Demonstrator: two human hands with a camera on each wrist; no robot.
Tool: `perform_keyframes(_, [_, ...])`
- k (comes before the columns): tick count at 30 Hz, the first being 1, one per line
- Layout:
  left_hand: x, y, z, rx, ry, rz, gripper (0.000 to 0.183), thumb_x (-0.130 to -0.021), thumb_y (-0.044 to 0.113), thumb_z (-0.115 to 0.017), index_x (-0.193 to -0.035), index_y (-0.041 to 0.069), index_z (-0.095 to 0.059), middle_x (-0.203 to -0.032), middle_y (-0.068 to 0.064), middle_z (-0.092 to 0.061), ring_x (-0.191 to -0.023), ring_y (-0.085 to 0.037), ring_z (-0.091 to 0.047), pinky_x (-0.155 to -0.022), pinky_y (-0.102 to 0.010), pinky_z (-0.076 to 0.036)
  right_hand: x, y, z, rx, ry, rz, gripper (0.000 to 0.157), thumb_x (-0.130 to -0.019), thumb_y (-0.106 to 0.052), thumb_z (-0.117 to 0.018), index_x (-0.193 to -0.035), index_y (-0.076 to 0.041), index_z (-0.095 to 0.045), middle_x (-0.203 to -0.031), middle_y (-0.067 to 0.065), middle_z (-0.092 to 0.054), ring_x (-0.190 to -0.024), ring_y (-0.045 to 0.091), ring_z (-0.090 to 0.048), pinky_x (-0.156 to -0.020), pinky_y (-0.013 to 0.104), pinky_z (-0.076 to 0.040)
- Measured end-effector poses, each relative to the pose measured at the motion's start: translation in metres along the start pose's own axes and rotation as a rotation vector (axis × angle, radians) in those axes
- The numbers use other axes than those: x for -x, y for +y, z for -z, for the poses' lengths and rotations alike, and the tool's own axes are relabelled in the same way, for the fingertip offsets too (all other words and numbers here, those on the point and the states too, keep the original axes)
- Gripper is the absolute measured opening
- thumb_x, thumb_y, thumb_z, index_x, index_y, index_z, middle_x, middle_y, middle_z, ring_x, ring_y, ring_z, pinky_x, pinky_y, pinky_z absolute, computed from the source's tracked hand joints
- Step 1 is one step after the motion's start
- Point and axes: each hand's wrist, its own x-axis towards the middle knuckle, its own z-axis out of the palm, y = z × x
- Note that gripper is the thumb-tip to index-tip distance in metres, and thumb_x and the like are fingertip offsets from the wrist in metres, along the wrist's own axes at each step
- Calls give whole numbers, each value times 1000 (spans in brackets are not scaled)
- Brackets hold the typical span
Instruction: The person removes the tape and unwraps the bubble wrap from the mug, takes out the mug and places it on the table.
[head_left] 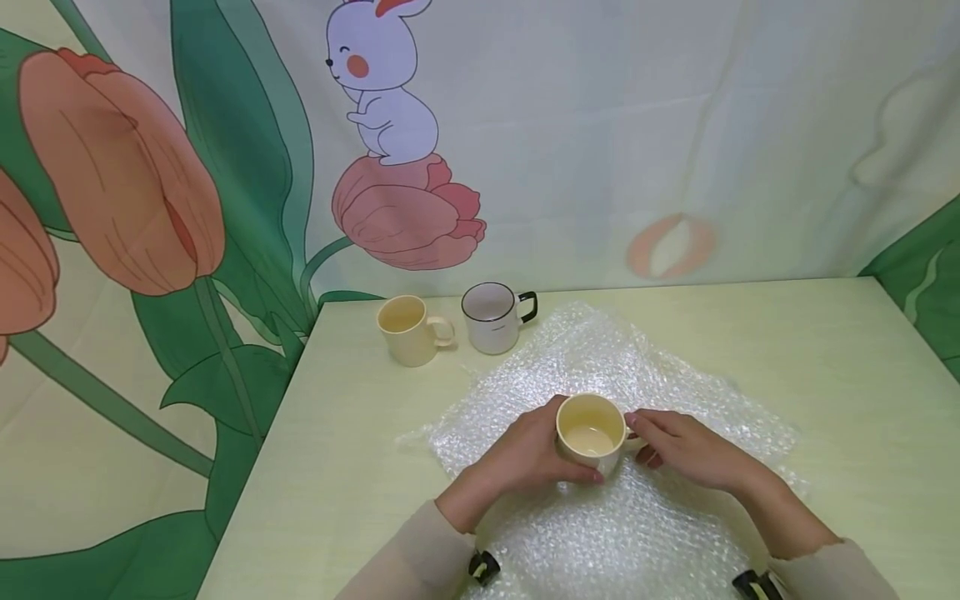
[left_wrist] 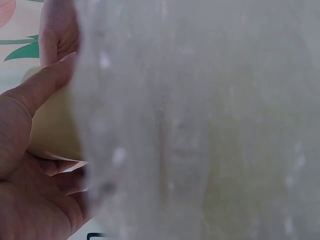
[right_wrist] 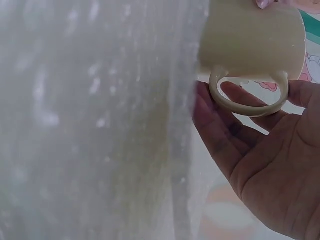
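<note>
A cream-yellow mug is held above a sheet of bubble wrap, its mouth facing up toward the head camera. My left hand grips the mug's body from the left, thumb on the near side. On the other side, my right hand has its thumb and fingers around the mug's handle. In the right wrist view, a finger shows through the handle loop. Blurred bubble wrap hides much of the left wrist view, and it covers the left part of the right wrist view too.
Another cream-yellow mug stands at the back left of the pale table. Beside it is a white mug with a dark rim and black handle. Behind the table hangs a printed cloth with tulips and a rabbit.
</note>
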Motion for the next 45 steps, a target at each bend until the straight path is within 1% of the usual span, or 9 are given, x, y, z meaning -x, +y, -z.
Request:
perform_keyframes(10, [-1,-2,4,57,-25,-9,84,-69,39,-97,-139,20,-54,-125,2,-69,-113,-13,-66,-99,-28,-51,1,-4,-1,13,5,-15,51,-112,-43,-41,-132,-3,-66,-122,14,-72,-94,19,-73,-83,35,-60])
perform_keyframes(18, [-2,1,7,61,-43,2,84,-69,37,-97,-139,22,-54,-126,3,-69,-115,-13,-66,-100,-29,-51,1,-5,0,12,-1,-15,52,-112,-43,-41,-133,-1,-64,-121,15,-72,-95,21,-73,-84,36,-60])
perform_keyframes(22, [-2,2,8,76,-47,-1,85,-69,35,-98,-141,21,-54,-128,3,-69,-116,-13,-66,-100,-29,-51,1,-6,1,2,-6,-14,54,-112,-42,-41,-135,1,-63,-123,17,-71,-96,22,-74,-84,37,-61])
perform_keyframes(27, [-2,4,11,71,-38,-12,87,-68,35,-98,-142,21,-54,-127,3,-69,-115,-13,-66,-100,-29,-51,2,-8,3,-17,-11,-6,55,-112,-41,-41,-136,4,-61,-125,21,-69,-97,25,-74,-83,37,-62])
perform_keyframes(33, [-1,11,18,49,-34,-29,87,-69,35,-98,-142,19,-53,-127,2,-69,-115,-14,-66,-98,-28,-51,2,-12,6,-26,-18,9,56,-112,-41,-40,-139,4,-58,-127,22,-68,-99,27,-74,-83,38,-62])
perform_keyframes(41, [-3,17,28,20,-49,-33,86,-70,37,-97,-141,17,-53,-127,-1,-69,-115,-15,-66,-97,-28,-52,5,-23,12,-4,-17,23,56,-113,-42,-39,-142,2,-56,-126,21,-69,-102,29,-74,-85,39,-62])
perform_keyframes(45, [-5,20,32,23,-49,-41,85,-70,37,-97,-140,18,-53,-127,1,-69,-116,-14,-66,-97,-29,-52,6,-29,17,15,-6,34,56,-113,-42,-38,-145,2,-54,-125,20,-70,-103,30,-74,-86,38,-62])
